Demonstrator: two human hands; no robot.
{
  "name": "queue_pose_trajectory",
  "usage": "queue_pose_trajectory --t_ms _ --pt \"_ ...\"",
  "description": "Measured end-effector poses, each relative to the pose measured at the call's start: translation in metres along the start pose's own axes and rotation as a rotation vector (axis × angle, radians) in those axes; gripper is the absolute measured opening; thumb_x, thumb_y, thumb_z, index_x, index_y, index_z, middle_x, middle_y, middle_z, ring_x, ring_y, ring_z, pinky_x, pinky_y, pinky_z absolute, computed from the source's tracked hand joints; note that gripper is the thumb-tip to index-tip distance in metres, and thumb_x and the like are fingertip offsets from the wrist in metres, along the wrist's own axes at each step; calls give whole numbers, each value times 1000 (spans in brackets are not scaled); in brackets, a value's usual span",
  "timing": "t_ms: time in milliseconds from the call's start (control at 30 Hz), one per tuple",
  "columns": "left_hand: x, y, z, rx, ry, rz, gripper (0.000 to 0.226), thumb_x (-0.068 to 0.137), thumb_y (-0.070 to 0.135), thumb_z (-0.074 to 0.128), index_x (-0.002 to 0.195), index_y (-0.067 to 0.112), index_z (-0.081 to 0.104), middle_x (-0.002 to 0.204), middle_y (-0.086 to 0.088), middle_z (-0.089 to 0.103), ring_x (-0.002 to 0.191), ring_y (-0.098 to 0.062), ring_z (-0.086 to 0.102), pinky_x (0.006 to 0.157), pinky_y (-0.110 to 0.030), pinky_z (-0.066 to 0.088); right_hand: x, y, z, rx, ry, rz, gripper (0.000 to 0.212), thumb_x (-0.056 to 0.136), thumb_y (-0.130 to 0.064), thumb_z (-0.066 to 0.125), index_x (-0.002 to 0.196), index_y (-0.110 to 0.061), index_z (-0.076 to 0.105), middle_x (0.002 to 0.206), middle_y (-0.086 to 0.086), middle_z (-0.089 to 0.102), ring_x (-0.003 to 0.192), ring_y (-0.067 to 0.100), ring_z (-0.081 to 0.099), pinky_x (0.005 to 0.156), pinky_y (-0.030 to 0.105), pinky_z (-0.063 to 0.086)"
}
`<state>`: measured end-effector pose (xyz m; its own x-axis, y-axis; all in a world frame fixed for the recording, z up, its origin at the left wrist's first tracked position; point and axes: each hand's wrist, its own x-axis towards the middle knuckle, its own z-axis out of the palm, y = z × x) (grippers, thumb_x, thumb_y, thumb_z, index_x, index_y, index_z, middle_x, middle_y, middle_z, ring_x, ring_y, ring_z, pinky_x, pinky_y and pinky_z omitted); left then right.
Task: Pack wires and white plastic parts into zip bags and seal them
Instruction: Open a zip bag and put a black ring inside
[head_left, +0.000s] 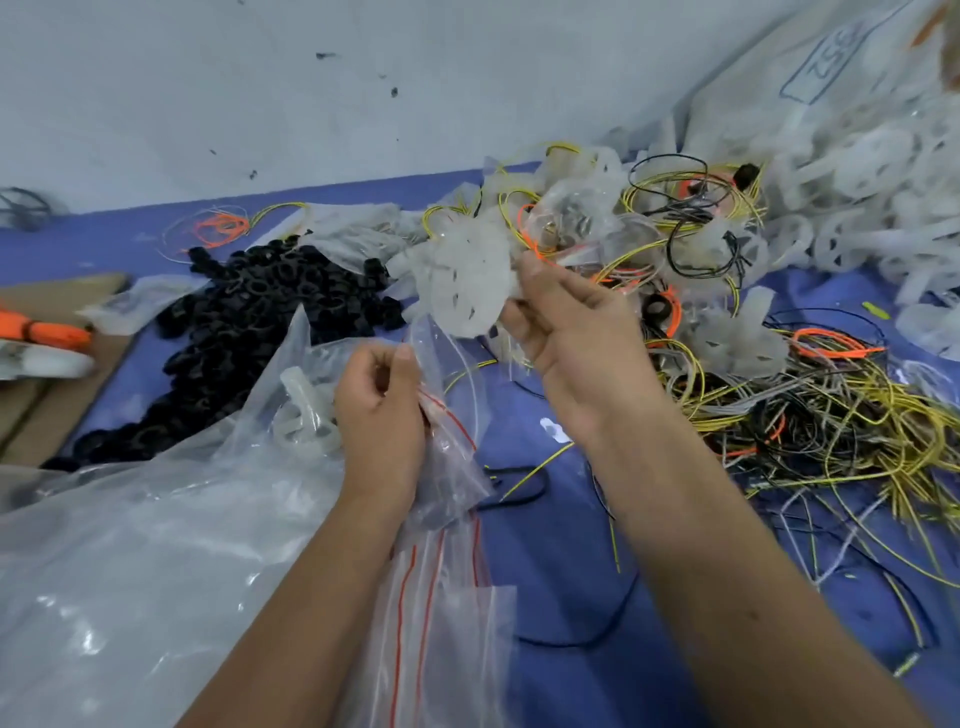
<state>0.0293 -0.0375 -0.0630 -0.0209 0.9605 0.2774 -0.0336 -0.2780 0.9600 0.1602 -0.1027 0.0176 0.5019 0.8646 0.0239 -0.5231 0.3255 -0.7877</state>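
Note:
My left hand (378, 410) pinches the mouth of a clear zip bag (451, 415) with a red seal line, holding it up over the blue table. My right hand (566, 332) grips a white plastic part (467, 280) with slots, held just above the bag's mouth, along with what looks like an orange wire at its fingertips. A tangle of yellow, black, grey and orange wires (810, 410) lies to the right. More white plastic parts (852, 208) are heaped at the far right.
Several spare zip bags (441, 623) lie under my left forearm. A large clear plastic bag (145, 545) covers the lower left. Black ring parts (249, 322) are piled at the left, beside cardboard (62, 312). A wall stands behind the blue table (561, 545).

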Motion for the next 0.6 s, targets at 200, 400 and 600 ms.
queue_pose_trajectory --t_ms 200,400,600 --pt "1 9 -4 24 120 184 23 103 22 56 81 25 52 70 5 52 64 -9 48 63 -25 44 4 45 -13 -400 84 -63 4 90 2 70 87 3 69 69 10 69 50 12 65 53 21 55" --pt "-5 17 -2 170 52 363 22 100 24 62 79 23 56 66 9 55 60 -9 50 58 -35 44 0 49 -19 -813 -85 -224 14 84 2 76 89 -10 73 75 14 74 64 23 75 72 47 63" --pt "-9 25 -4 452 83 768 24 97 22 69 75 15 65 65 7 51 66 -18 48 66 -28 38 -5 52 -10 -891 -164 -359 8 88 -5 71 82 -8 74 69 1 73 64 18 73 62 40 62"
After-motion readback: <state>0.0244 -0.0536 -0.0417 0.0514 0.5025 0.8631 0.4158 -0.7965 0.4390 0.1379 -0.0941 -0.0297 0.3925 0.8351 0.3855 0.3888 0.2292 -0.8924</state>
